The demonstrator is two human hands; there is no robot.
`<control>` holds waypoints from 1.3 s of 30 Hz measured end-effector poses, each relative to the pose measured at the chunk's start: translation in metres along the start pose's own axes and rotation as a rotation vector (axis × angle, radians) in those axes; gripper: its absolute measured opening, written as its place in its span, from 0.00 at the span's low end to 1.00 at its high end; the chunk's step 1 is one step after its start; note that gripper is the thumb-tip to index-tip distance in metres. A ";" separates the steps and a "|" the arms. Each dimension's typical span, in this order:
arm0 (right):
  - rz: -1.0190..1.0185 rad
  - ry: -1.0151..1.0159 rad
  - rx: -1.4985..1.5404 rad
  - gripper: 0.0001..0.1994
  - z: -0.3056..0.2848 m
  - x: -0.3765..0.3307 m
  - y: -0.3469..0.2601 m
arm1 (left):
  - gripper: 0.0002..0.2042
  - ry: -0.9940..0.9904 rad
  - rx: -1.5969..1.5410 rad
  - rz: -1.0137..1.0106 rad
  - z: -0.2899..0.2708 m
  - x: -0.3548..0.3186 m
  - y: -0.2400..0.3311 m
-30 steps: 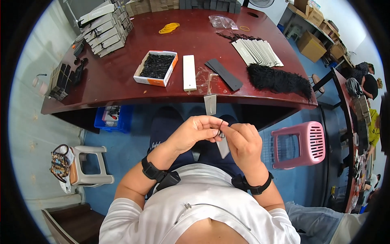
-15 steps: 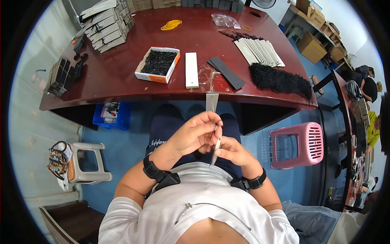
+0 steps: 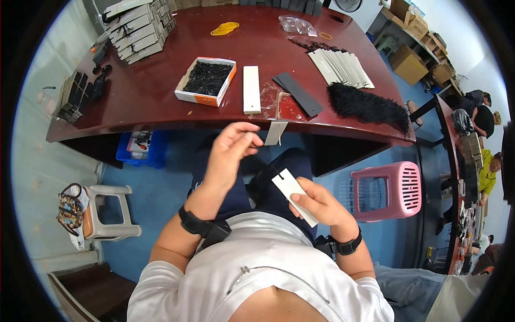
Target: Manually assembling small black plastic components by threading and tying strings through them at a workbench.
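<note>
My right hand pinches a long white hang tag between thumb and fingers, above my lap. A short black cord loop shows at the tag's far end. To its left my left hand is raised just short of the table edge, fingers curved and apart, with nothing visible in them. Close beside its fingertips, another pale tag hangs at the edge below a bent wire hook. On the table lie a white tag stack and a box of black cords.
Dark grey strips, fanned pale tags and a black cord bundle lie on the right of the red-brown table. Stacked tag bundles stand at the far left. A pink stool is on the right, a grey one left.
My hands have moved apart: the left went forward and left toward the table edge, the right moved slightly right. The tag held in my right hand has turned, and its flat side now shows.
</note>
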State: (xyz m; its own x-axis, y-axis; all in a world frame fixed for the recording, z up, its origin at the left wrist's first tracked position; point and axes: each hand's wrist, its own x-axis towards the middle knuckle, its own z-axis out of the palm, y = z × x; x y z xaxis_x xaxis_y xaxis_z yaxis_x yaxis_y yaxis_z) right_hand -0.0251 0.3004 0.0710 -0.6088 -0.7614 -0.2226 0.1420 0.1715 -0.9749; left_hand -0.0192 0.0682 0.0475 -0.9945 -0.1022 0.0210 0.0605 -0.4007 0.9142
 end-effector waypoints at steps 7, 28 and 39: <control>0.007 0.058 -0.206 0.08 -0.027 -0.002 -0.042 | 0.12 -0.081 -0.078 -0.139 -0.022 -0.009 0.003; 0.135 0.684 -1.262 0.13 -0.203 0.214 -0.119 | 0.10 -0.121 -0.150 -0.215 -0.077 -0.015 -0.013; 0.152 0.781 -1.520 0.18 -0.198 0.212 -0.110 | 0.09 -0.093 -0.150 -0.238 -0.078 -0.008 -0.011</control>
State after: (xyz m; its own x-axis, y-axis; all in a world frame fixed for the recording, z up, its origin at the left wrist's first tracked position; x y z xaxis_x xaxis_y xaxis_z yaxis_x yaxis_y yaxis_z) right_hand -0.3246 0.2436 0.1298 -0.9338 -0.3000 0.1948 -0.3002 0.9534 0.0293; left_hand -0.0048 0.0028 0.0055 -0.9854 0.0918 -0.1436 -0.1705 -0.5338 0.8282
